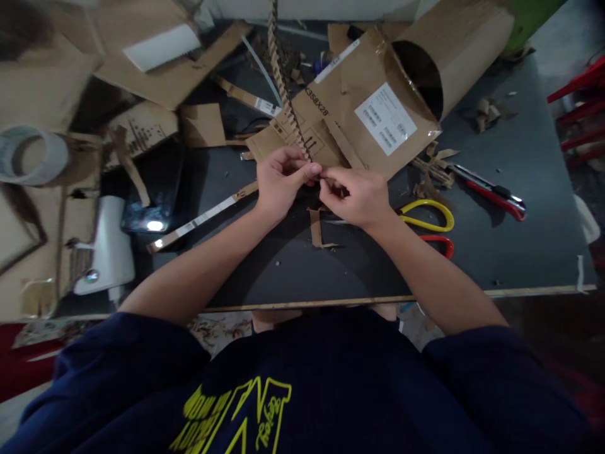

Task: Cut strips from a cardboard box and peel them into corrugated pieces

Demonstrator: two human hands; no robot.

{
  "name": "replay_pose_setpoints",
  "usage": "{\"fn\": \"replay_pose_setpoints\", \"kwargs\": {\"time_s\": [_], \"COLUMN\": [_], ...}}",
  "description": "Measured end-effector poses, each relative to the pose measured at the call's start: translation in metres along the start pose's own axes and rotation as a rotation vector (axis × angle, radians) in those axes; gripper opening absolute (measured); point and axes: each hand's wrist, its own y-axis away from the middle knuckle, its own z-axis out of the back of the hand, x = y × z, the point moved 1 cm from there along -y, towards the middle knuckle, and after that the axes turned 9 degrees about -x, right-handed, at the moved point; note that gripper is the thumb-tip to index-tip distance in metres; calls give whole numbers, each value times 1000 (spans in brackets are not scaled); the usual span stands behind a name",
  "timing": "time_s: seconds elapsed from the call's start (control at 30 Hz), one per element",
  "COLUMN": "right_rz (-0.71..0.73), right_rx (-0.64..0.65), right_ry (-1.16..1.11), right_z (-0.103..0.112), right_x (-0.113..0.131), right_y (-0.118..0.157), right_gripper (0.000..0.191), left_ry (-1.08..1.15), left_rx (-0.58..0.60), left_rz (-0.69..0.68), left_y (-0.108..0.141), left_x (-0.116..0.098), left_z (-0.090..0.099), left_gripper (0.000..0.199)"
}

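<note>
A long braided brown strip point(283, 75) runs from the top of the view down to my fingers. My left hand point(283, 183) pinches its lower end between thumb and fingers. Close against it, my right hand point(357, 194) has thumb and fingertips pressed together at the same end; what lies between them is too small and dark to make out. Under and behind both hands rests a flattened cardboard box point(347, 94) with a white label point(386, 118). A small bent cardboard scrap point(316, 230) lies just below the hands.
Scissors with yellow and red handles point(429, 215) lie beside my right forearm, a red cutter knife point(494, 192) farther right. To the left are a tape roll point(54, 157), a white device point(111, 246), a dark phone-like object point(154, 189) and cardboard pieces. A cardboard tube point(466, 47) stands behind.
</note>
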Motion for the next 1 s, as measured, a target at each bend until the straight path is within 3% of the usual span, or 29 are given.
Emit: {"fn": "replay_pose_setpoints", "kwargs": {"time_s": [0.3,0.43,0.6,0.8,1.0], "right_rz": [-33,-30,-35,-80,-37], "right_rx": [82,30,-27,35,13], "right_ry": [3,-25,-78,-95,-46], "right_z": [0,1,5,8,4], "right_x": [-1,-1,-2,-2,-2], "right_y": [0,0,-3,-5,-2], "right_gripper": [27,27,28,28,26], "left_ry": [-30,-38,-42,-36,-89], "left_rx": [14,1,-26,-114,-51], "left_rz": [-8,-18,52,142,33], "left_y": [0,2,7,13,16], "left_x": [1,-4,-19,-17,-12], "left_z": [2,0,-10,-11,-4], "left_gripper": [50,51,51,55,55]}}
